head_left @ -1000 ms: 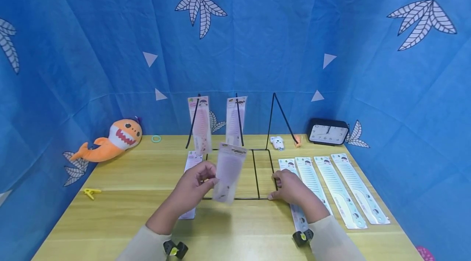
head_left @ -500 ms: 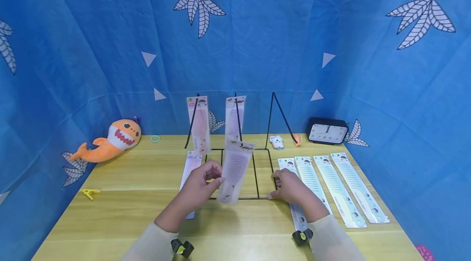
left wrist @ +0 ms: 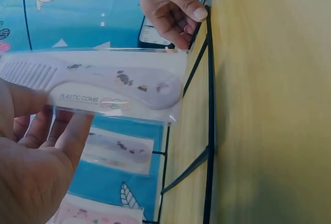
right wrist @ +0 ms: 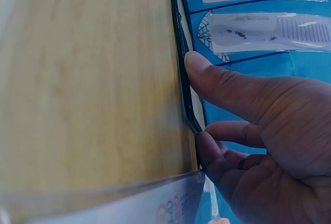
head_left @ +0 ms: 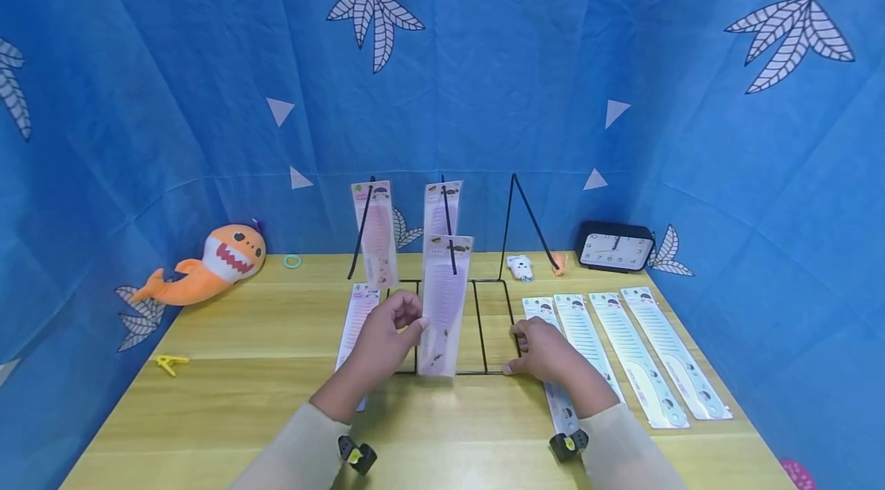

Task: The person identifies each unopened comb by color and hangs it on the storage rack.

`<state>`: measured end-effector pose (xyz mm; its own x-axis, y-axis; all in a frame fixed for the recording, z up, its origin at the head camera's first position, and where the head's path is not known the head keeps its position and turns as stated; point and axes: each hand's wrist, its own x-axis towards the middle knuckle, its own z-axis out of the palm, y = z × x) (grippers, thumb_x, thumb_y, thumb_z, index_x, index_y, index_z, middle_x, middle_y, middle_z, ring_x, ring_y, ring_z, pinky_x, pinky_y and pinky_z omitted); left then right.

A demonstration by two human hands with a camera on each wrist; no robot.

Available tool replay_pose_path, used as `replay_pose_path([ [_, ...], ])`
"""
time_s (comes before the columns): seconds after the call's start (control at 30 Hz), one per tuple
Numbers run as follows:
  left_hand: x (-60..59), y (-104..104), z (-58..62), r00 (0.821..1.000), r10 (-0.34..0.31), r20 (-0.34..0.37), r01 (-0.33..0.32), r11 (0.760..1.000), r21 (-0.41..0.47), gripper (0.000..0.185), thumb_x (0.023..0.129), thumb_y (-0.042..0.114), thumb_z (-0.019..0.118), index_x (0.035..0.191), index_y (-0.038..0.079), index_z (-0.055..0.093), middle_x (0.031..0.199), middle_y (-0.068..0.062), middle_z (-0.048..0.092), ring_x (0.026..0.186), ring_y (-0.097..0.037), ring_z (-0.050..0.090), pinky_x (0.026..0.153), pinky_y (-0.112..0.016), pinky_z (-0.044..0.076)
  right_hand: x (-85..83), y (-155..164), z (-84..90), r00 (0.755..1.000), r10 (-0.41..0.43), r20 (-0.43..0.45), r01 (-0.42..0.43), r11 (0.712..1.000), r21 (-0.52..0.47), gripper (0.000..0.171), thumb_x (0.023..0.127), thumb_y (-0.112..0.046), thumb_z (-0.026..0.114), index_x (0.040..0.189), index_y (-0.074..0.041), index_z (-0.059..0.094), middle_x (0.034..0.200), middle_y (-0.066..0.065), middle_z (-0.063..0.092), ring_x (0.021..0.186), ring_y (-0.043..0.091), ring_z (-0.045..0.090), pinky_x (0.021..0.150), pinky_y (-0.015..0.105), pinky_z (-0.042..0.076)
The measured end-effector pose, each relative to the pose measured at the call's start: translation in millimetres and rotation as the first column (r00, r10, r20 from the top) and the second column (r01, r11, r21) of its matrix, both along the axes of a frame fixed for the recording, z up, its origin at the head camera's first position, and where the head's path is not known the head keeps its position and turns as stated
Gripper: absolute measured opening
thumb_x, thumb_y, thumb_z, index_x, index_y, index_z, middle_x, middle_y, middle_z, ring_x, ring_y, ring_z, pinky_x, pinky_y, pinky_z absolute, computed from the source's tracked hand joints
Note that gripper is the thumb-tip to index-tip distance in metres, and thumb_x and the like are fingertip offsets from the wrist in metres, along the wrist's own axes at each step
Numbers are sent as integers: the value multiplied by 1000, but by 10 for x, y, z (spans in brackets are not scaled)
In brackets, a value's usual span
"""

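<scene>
Fingers [left wrist: 67, 136] of the left hand [head_left: 383, 336] pinch a packaged comb [head_left: 444, 306], held upright over the wire rack [head_left: 480, 336] on the counter [head_left: 242, 367]. Right hand [head_left: 546, 352] grips the rack's front right corner, thumb and fingers curled on the wire. Two more combs hang on the rack behind.

backdrop [head_left: 484, 52] blue, white leaf print | shark plush [head_left: 207, 263] orange | rack [head_left: 484, 321] black | table [head_left: 242, 367] wood-grain
</scene>
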<state>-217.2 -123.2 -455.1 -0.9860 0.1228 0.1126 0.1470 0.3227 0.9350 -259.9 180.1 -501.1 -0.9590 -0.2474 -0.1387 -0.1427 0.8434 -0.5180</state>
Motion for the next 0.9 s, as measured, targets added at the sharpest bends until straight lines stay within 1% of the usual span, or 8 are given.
replay_pose_path([
  [0.07, -87, 44, 1, 1000, 10, 0, -10, 1000, 30, 10, 106, 7, 68, 113, 11, 63, 110, -6, 71, 113, -24, 72, 85, -34, 68, 1, 8, -3, 1000, -2, 4, 2, 1000, 1, 76, 80, -28, 100, 143, 1, 67, 122, 10, 68, 111, 24, 67, 106, 51, 60],
  [0.27, -334, 158, 28, 998, 58, 8, -59, 993, 100, 11, 106, 5, 67, 116, 9, 63, 113, -10, 70, 107, -23, 71, 87, -34, 68, 16, 20, 6, 1000, -1, 5, 1, 1000, -7, 78, 80, -27, 99, 144, 2, 66, 123, 11, 68, 113, 26, 68, 108, 52, 59],
  [0.4, -479, 192, 57, 996, 90, -15, -88, 990, 112, 12, 106, 4, 66, 117, 6, 62, 113, -12, 70, 105, -24, 69, 86, -33, 67, 21, 15, 14, 1000, 6, -7, -6, 1000, -19, 79, 80, -26, 100, 144, 4, 65, 123, 12, 68, 113, 26, 68, 108, 52, 59],
  [0.5, -567, 195, 87, 994, 110, -19, -108, 988, 107, 13, 106, 5, 66, 119, 5, 62, 117, -13, 70, 109, -26, 70, 89, -35, 66, 19, 9, 18, 1000, 9, -16, -9, 1000, -19, 78, 80, -26, 100, 144, 4, 65, 122, 11, 68, 112, 25, 68, 107, 52, 59],
  [0.6, -638, 183, 100, 992, 124, -12, -122, 988, 93, 15, 107, 6, 66, 121, 5, 62, 123, -15, 70, 117, -29, 70, 96, -39, 66, 18, 5, 14, 1000, 10, -21, -10, 1000, -12, 78, 79, -27, 100, 143, 3, 66, 121, 11, 69, 111, 25, 68, 107, 51, 60],
  [0.67, -693, 179, 91, 992, 126, -1, -126, 988, 92, 16, 108, 8, 66, 123, 6, 62, 125, -14, 69, 120, -29, 70, 98, -40, 66, 19, 7, 10, 1000, 8, -19, -8, 1000, -9, 78, 79, -27, 100, 143, 3, 66, 121, 11, 69, 111, 25, 68, 106, 51, 60],
  [0.73, -752, 182, 73, 992, 126, 3, -126, 987, 100, 16, 108, 8, 66, 123, 6, 62, 125, -14, 69, 118, -29, 69, 98, -40, 66, 20, 8, 11, 1000, 4, -17, -4, 1000, -6, 78, 79, -28, 100, 142, 3, 66, 121, 11, 69, 110, 25, 68, 106, 51, 60],
  [0.9, -886, 206, 21, 992, 126, 5, -126, 983, 134, 12, 109, 7, 64, 121, 8, 62, 122, -13, 68, 111, -27, 69, 94, -38, 65, 21, 7, 11, 1000, 1, -12, -1, 1000, -10, 78, 79, -27, 100, 143, 2, 66, 124, 12, 68, 112, 26, 68, 107, 52, 59],
])
